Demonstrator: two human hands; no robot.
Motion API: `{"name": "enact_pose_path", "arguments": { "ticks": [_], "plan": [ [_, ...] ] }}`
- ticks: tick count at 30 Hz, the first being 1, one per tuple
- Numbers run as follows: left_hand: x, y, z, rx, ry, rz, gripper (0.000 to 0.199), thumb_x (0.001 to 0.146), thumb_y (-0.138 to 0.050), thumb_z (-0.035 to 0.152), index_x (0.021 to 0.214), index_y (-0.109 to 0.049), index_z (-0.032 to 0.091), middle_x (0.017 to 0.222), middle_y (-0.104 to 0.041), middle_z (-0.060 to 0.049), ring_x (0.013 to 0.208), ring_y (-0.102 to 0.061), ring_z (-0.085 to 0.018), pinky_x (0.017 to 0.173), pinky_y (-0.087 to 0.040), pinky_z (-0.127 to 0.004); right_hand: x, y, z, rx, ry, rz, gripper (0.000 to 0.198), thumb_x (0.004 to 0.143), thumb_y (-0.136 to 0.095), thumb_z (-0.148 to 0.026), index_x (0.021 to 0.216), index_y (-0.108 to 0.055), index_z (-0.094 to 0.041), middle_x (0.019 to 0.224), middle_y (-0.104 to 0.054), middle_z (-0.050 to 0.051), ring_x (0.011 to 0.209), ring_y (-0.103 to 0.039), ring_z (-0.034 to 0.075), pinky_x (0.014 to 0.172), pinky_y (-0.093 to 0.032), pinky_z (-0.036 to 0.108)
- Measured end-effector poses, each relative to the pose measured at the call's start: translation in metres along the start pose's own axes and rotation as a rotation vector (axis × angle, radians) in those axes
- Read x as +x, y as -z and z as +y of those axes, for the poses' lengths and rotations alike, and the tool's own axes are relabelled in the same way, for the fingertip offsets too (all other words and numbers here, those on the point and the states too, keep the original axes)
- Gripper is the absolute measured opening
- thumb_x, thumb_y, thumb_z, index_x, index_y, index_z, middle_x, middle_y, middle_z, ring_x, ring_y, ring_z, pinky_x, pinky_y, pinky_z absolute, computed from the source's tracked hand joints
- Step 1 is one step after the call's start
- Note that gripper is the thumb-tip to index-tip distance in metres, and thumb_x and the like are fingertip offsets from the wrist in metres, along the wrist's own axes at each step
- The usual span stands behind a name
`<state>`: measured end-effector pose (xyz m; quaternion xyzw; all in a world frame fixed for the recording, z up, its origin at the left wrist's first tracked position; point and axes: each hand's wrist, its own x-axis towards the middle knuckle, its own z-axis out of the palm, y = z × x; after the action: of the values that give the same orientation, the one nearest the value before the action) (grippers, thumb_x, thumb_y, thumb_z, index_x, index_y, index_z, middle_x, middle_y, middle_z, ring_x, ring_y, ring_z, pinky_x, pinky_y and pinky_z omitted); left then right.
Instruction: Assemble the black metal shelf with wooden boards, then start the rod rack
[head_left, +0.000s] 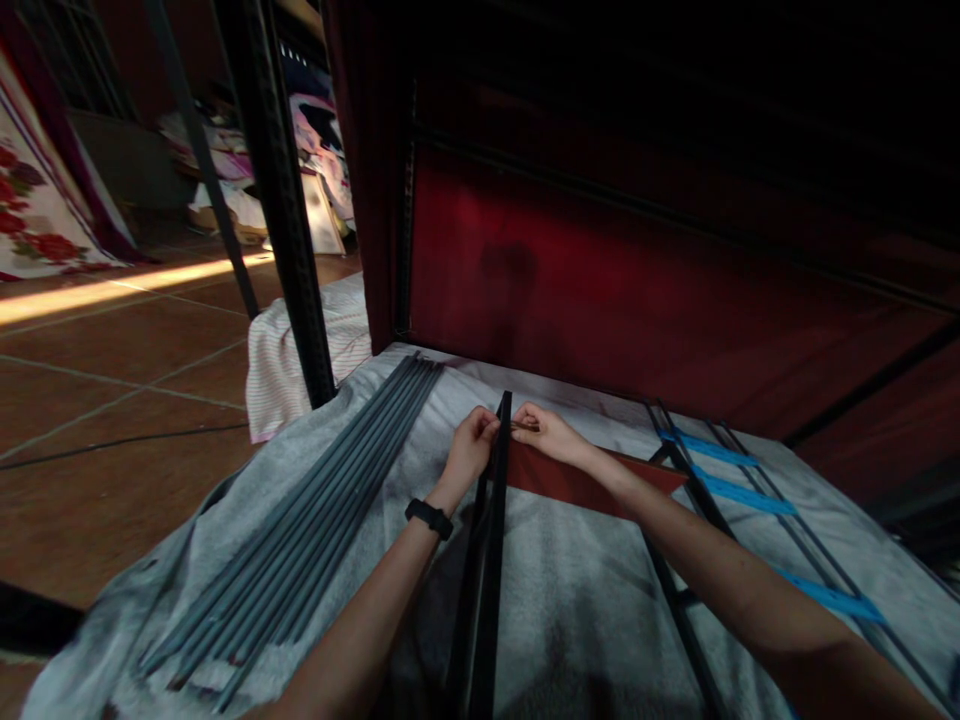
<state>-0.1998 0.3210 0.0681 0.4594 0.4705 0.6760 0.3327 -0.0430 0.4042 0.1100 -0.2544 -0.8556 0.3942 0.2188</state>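
Observation:
Upright black metal bars (pixel 496 540) of a frame run away from me through the middle. At their far end my left hand (pixel 475 438), with a black band on the wrist, pinches at the bar's left side; what its fingers hold is hidden. On the other side of the bar, my right hand (pixel 546 432) has thumb and fingers pressed together around something thin and brownish, too small to name. A reddish-brown board (pixel 577 487) lies between the bars, just below my right hand and partly behind my right forearm.
Several grey rods (pixel 322 510) lie side by side at left on the light cloth (pixel 577 580). Thin dark bars with blue strips (pixel 742 490) lie at right. A dark post (pixel 281 200) stands at the left edge, and a red panel (pixel 600 270) closes off the back.

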Motion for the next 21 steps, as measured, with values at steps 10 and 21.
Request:
{"name": "enact_pose_path", "arguments": {
  "ticks": [10, 21],
  "plan": [
    [0.0, 0.0, -0.002, -0.095, 0.099, 0.015, 0.014, 0.074, -0.065, 0.03, 0.072, -0.058, 0.018, 0.061, -0.055, 0.004, 0.057, -0.051, -0.011, 0.057, -0.039, -0.022, -0.009, 0.006, -0.019, -0.444, 0.022, -0.053, 0.017, 0.089, -0.056, -0.031, 0.104, -0.058, -0.023, 0.094, -0.067, 0.0, 0.086, -0.062, 0.017, 0.075, -0.043, 0.028],
    [0.0, 0.012, -0.003, -0.059, 0.149, 0.12, 0.031, 0.071, -0.068, 0.039, 0.094, -0.063, 0.017, 0.068, -0.063, 0.0, 0.062, -0.06, -0.014, 0.059, -0.046, -0.024, -0.05, 0.04, -0.036, -0.591, 0.108, -0.001, 0.047, 0.092, -0.054, -0.029, 0.138, -0.047, -0.026, 0.137, -0.054, 0.009, 0.126, -0.053, 0.022, 0.107, -0.041, 0.041]
  ]
}}
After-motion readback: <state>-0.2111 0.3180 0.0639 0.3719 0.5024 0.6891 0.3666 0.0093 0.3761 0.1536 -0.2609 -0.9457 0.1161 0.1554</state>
